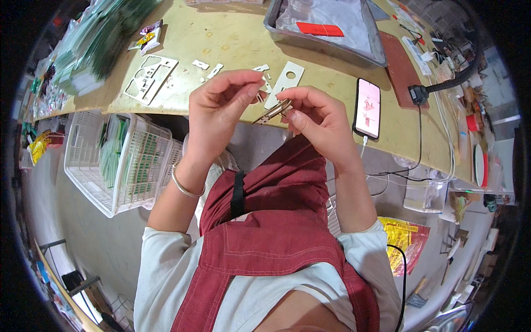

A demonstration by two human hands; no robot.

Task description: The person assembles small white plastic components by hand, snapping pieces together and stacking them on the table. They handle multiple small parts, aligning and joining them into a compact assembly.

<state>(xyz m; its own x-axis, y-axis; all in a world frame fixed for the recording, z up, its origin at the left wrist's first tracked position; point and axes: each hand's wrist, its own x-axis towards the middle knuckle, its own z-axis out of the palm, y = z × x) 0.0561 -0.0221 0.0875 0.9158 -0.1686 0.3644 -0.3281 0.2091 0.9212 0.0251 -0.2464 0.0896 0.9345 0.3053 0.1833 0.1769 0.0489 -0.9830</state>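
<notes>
My right hand (322, 119) grips a small, slim wooden-looking piece (271, 113) with little holes along it, held above the near table edge. My left hand (220, 105) is raised just left of it, thumb and fingertips pinched together. A tiny part seems to be at those fingertips, too small to make out. Behind the hands, a pale flat plate with a round hole (290, 77) lies on the table. Some small cut pieces (214, 71) are scattered left of it, partly hidden by my left hand. Farther left lies a pale cut-out sheet (160, 70) with open shapes.
At the back stands a grey metal tray (337, 45) holding clear plastic and a red piece (319, 29). A lit phone (367, 108) lies on the right, cable attached. Stacked greenish plastic sleeves (99, 41) fill the far left. A white basket (123, 166) stands below the left table edge.
</notes>
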